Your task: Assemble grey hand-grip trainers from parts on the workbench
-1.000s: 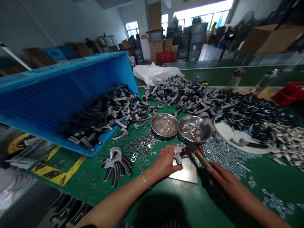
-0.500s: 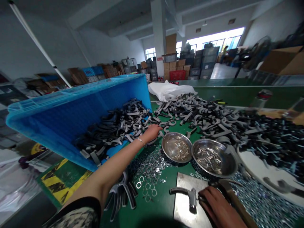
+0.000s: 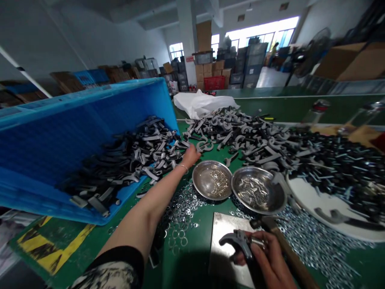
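My right hand (image 3: 275,259) is closed around a grey-and-black curved lever (image 3: 242,243). A shiny ribbed metal piece, like a threaded bolt or spring (image 3: 258,241), sticks out of the lever by my fingers. Beneath them is a flat metal plate (image 3: 221,228). My left hand (image 3: 191,155) reaches far forward to the near edge of the heap of grey levers (image 3: 246,130), beside some hook-shaped ones (image 3: 204,147). Its fingers are small and partly hidden, so their grip is unclear. A hammer (image 3: 288,245) lies at the right hand, partly covered by it.
A tilted blue crate (image 3: 90,104) spills levers at the left. Two steel bowls, one with small brass-coloured pieces (image 3: 201,188) and one with metal pins (image 3: 278,200), stand mid-table. Loose washers (image 3: 179,237) lie around. A white tray (image 3: 313,200) with black parts is at right.
My right hand has lifted the lever off the plate and turned it, showing the ribbed metal piece. My left hand remains stretched toward the heap. The view has shifted right.
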### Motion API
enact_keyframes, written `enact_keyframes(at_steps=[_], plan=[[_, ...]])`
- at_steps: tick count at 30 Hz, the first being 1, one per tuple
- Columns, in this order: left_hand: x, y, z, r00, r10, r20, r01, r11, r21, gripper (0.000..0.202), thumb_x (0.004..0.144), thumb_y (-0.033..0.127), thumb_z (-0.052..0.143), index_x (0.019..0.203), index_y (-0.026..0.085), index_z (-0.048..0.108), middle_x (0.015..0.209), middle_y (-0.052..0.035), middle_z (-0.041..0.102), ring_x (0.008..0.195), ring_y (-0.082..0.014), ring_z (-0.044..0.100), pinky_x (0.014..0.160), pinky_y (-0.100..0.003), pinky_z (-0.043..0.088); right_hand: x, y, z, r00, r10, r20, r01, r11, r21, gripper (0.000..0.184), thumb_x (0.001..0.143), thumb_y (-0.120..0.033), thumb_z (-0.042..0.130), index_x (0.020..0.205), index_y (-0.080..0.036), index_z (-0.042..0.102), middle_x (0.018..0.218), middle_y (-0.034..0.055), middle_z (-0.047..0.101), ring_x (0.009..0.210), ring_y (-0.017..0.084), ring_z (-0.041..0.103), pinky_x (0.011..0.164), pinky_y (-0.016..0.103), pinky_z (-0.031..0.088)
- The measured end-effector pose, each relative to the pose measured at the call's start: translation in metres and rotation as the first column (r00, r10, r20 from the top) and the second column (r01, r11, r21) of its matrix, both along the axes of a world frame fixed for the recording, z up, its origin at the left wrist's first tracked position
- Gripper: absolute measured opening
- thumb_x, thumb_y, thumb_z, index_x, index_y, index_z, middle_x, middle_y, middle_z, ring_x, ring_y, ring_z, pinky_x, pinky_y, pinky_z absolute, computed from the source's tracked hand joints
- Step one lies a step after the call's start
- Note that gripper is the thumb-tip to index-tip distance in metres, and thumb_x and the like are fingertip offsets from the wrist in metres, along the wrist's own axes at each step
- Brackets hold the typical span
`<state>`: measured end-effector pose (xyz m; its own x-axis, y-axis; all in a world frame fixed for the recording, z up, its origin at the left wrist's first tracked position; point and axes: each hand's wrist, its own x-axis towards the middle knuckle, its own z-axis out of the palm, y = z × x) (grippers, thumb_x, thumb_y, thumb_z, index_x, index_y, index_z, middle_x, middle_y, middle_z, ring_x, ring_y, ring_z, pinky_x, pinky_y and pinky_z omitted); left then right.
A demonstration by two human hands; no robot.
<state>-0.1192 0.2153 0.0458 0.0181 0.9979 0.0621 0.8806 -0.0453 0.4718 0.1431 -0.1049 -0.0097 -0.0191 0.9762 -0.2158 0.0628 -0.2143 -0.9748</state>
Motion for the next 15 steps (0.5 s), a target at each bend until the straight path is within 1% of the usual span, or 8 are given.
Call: enact_keyframes(at_steps=[2, 4, 5, 7, 9, 10, 12, 15], plan=[[-0.011, -0.024, 0.015, 0.994, 0.007, 0.107, -0.017, 0.996, 0.088, 0.043, 0.092, 0.026, 0.055, 0.13, 0.011, 0.045, 0.11, -0.0156, 0.067, 0.101, -0.0242, 0.064, 0.086, -0.036, 0.049, -0.005, -0.002, 0.006, 0.983, -0.082, -0.165, 0.076, 0.996, -0.047, 0.043, 0.089, -0.058, 0.061, 0.114, -0.023, 0.051, 0.083, 0.0075, 0.077, 0.079, 0.024, 0.073, 0.082, 0.038, 0.056], [-0.019, -0.065, 0.025, 0.944, -0.067, 0.323, 0.019, 0.989, 0.15, 0.049, 0.094, 0.033, 0.054, 0.136, 0.015, 0.04, 0.115, -0.0129, 0.065, 0.096, -0.0207, 0.064, 0.081, -0.032, 0.05, -0.008, -0.005, 0.01, 0.945, -0.146, -0.293, 0.113, 0.986, -0.125, 0.046, 0.085, -0.055, 0.068, 0.114, -0.022, 0.054, 0.081, 0.0057, 0.075, 0.076, 0.022, 0.072, 0.081, 0.035, 0.055], [-0.021, -0.092, 0.027, 0.861, -0.128, 0.492, 0.053, 0.985, 0.164, 0.049, 0.094, 0.039, 0.055, 0.136, 0.018, 0.041, 0.114, -0.0107, 0.065, 0.091, -0.019, 0.064, 0.076, -0.03, 0.05, -0.009, -0.007, 0.011, 0.925, -0.154, -0.348, 0.095, 0.979, -0.179, 0.046, 0.084, -0.053, 0.071, 0.113, -0.02, 0.057, 0.086, 0.0064, 0.075, 0.076, 0.021, 0.071, 0.08, 0.034, 0.055], [-0.018, -0.158, 0.024, 0.593, -0.177, 0.786, 0.168, 0.981, 0.094, 0.044, 0.094, 0.05, 0.054, 0.127, 0.021, 0.052, 0.103, -0.0068, 0.067, 0.078, -0.0154, 0.062, 0.067, -0.026, 0.048, -0.012, -0.014, 0.014, 0.892, -0.101, -0.44, -0.026, 0.962, -0.273, 0.042, 0.084, -0.052, 0.07, 0.106, -0.017, 0.064, 0.095, 0.0094, 0.074, 0.078, 0.02, 0.07, 0.079, 0.034, 0.055], [-0.004, -0.23, 0.013, 0.469, -0.062, 0.881, 0.265, 0.961, -0.073, 0.039, 0.092, 0.052, 0.058, 0.11, 0.018, 0.057, 0.086, -0.0035, 0.067, 0.066, -0.0112, 0.059, 0.059, -0.022, 0.045, -0.014, -0.023, 0.018, 0.902, 0.026, -0.43, -0.168, 0.94, -0.296, 0.04, 0.088, -0.054, 0.064, 0.096, -0.015, 0.067, 0.095, 0.0105, 0.072, 0.078, 0.02, 0.068, 0.074, 0.033, 0.055], [0.005, -0.263, 0.005, 0.453, 0.006, 0.891, 0.322, 0.931, -0.17, 0.037, 0.091, 0.052, 0.059, 0.104, 0.017, 0.056, 0.082, -0.0029, 0.067, 0.062, -0.0098, 0.057, 0.057, -0.021, 0.044, -0.016, -0.027, 0.022, 0.931, 0.105, -0.351, -0.209, 0.939, -0.272, 0.041, 0.09, -0.056, 0.06, 0.091, -0.016, 0.067, 0.09, 0.0095, 0.071, 0.077, 0.02, 0.067, 0.07, 0.032, 0.054], [0.027, -0.318, -0.01, 0.436, 0.112, 0.893, 0.393, 0.869, -0.301, 0.04, 0.093, 0.056, 0.054, 0.102, 0.017, 0.051, 0.075, -0.0025, 0.068, 0.051, -0.0092, 0.055, 0.05, -0.02, 0.041, -0.018, -0.034, 0.029, 0.979, 0.203, -0.032, -0.205, 0.969, -0.135, 0.042, 0.091, -0.058, 0.055, 0.081, -0.019, 0.063, 0.078, 0.0055, 0.067, 0.071, 0.02, 0.064, 0.064, 0.03, 0.051], [0.051, -0.363, -0.024, 0.444, 0.185, 0.877, 0.39, 0.841, -0.375, 0.045, 0.095, 0.063, 0.043, 0.105, 0.019, 0.045, 0.062, 0.0011, 0.064, 0.041, -0.0108, 0.052, 0.042, -0.02, 0.038, -0.02, -0.044, 0.037, 0.893, 0.122, 0.433, -0.206, 0.967, 0.152, 0.037, 0.093, -0.057, 0.051, 0.077, -0.023, 0.054, 0.071, 0.0017, 0.063, 0.068, 0.021, 0.063, 0.066, 0.031, 0.048]])
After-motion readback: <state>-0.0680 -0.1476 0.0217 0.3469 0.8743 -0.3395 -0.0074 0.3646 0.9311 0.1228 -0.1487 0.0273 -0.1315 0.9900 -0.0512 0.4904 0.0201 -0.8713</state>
